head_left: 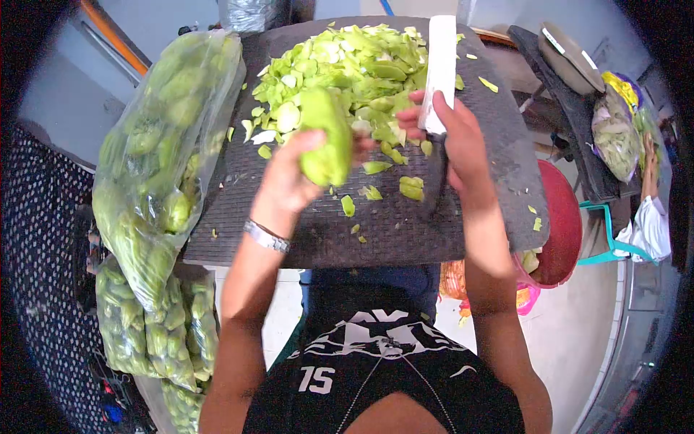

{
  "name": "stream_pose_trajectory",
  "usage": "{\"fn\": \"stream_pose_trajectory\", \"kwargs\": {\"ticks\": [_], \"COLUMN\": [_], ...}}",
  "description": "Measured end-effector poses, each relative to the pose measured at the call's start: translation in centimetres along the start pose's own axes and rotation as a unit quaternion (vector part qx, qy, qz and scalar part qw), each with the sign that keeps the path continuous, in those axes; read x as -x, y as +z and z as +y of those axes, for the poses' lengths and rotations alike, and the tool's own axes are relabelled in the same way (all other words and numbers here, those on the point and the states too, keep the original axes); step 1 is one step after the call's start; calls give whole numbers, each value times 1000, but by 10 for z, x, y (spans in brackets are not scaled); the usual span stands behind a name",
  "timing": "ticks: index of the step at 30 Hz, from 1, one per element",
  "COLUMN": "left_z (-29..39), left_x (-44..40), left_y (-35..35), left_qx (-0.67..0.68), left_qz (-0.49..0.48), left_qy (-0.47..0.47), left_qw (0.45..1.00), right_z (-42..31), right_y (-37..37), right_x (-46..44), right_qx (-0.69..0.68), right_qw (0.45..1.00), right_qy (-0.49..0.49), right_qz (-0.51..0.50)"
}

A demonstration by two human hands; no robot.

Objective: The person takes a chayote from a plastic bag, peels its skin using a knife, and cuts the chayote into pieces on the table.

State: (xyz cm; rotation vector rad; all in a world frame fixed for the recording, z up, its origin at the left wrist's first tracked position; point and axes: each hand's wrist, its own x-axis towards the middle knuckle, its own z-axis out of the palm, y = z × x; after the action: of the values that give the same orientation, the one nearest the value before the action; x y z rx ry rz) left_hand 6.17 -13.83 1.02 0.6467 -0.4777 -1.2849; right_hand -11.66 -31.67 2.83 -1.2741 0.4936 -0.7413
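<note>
My left hand (295,165) is wrapped round a pale green chayote (325,137), held upright above the dark textured table (318,235). My right hand (459,134) grips a broad knife (439,65), its blade pointing up and away and shining white; a dark handle shows below the palm. Blade and chayote are apart, with a gap between the two hands. Behind them lies a big heap of green chayote pieces and parings (369,61). Several loose scraps, one of them a cut piece (411,189), lie on the table nearer to me.
A long clear bag of chayotes (163,123) rests along the table's left edge, with more filled bags (137,318) below. At right are a red tub (560,224), a turquoise stool (607,239), a dark side table with bags (614,137), and another person's arm (648,170).
</note>
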Motion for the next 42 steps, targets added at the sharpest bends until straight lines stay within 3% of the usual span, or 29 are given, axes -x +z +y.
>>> {"fn": "stream_pose_trajectory", "kwargs": {"ticks": [5,8,12,15,18,21,27,30,34,37,41,42], "left_z": [-50,-35,-28,-15,24,57,61,59,55,55,54,54], "left_x": [-1,7,10,-2,-12,-28,-15,-12,-16,-15,-14,-13], "left_y": [13,23,25,1,-1,-34,-46,-58,-55,-55,-53,-53], "left_qx": [-60,-116,-57,-94,-179,-273,-262,-293,-285,-294,-326,-327], "left_qz": [-52,-69,-72,-59,2,8,42,54,56,54,62,66], "left_qy": [-50,-61,-77,-58,7,56,122,132,142,123,131,123], "left_qw": [996,989,993,992,984,960,956,945,946,946,934,935], "right_z": [23,45,52,42,58,89,92,115,139,129,138,131], "right_y": [44,43,29,10,-30,-49,70,75,42,22,2,2], "right_x": [-10,-18,-10,20,69,89,84,36,-56,-114,-170,-177], "right_qx": [-16,19,233,504,711,707,665,666,741,749,745,741], "right_qw": [998,999,972,848,689,702,732,729,644,655,644,657], "right_qy": [-52,-2,-36,-156,-100,-63,-100,-151,-173,-79,-122,-86], "right_qz": [30,45,6,48,101,61,-107,-41,73,69,124,104]}}
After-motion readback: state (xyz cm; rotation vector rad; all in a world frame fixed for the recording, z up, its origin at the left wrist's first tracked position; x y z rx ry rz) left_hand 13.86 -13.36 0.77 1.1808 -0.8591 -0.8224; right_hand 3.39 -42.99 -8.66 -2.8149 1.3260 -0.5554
